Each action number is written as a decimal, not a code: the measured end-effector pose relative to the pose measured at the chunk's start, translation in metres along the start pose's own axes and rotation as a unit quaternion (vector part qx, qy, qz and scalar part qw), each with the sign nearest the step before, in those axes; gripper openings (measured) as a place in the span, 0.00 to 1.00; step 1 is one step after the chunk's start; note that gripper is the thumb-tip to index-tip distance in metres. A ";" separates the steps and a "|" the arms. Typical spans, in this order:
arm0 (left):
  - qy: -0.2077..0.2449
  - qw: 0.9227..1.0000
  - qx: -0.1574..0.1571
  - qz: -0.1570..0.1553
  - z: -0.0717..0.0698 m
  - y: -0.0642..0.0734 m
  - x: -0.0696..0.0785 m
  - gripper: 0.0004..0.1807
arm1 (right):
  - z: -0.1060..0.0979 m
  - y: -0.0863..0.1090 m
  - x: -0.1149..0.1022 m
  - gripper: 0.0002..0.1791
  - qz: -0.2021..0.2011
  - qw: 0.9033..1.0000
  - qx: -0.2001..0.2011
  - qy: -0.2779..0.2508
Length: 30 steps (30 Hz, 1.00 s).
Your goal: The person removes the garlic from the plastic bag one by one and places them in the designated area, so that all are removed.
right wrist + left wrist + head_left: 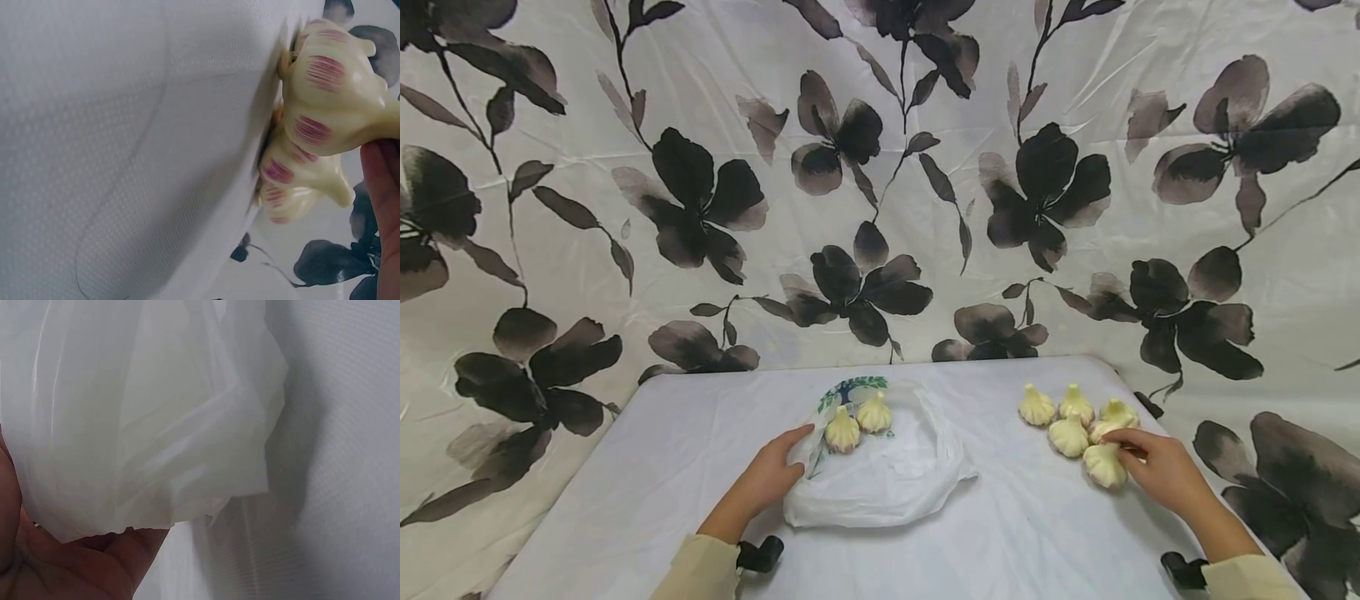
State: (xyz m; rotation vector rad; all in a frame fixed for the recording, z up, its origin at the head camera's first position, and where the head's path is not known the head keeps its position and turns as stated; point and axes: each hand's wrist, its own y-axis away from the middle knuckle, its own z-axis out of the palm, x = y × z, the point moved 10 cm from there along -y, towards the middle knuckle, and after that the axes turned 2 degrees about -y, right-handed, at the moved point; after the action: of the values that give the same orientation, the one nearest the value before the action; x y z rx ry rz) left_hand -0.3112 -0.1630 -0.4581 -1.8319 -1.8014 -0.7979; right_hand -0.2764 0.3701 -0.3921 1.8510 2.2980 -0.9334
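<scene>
A white plastic bag [880, 500] with a green print lies with its mouth spread wide, two garlic bulbs [842, 431] inside it. At the bag's left rim, my left hand [769, 471] grips the edge; in the left wrist view the thin plastic [156, 425] covers part of the fingers [134, 553]. To the right, my right hand [1161, 471] pinches the nearest garlic bulb [1103, 467] of a group by its stem. Up close in the right wrist view, that bulb [331, 87] shows purple streaks, with a finger [380, 178] against its stem.
Several other garlic bulbs [1069, 435] sit close together just beyond the right hand, near the table's right edge. A white cloth covers the table [1000, 533]. Behind it hangs a floral curtain [925, 208].
</scene>
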 end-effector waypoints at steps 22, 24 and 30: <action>0.005 1.000 -0.003 -0.014 -0.001 0.004 -0.003 0.36 | -0.008 -0.008 -0.025 0.12 -0.052 0.998 0.044 -0.002; 0.003 1.000 -0.003 -0.014 -0.001 0.004 -0.003 0.36 | -0.010 -0.011 -0.032 0.12 -0.065 0.996 0.053 -0.006; 0.000 1.000 -0.001 -0.009 -0.004 0.004 -0.002 0.36 | -0.007 -0.021 -0.057 0.13 -0.092 0.994 0.056 -0.015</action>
State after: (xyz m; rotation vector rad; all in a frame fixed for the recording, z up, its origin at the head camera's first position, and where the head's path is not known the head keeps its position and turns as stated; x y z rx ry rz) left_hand -0.3071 -0.1674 -0.4567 -1.8202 -1.8192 -0.8075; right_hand -0.2768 0.3218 -0.3553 1.6715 2.4806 -1.1271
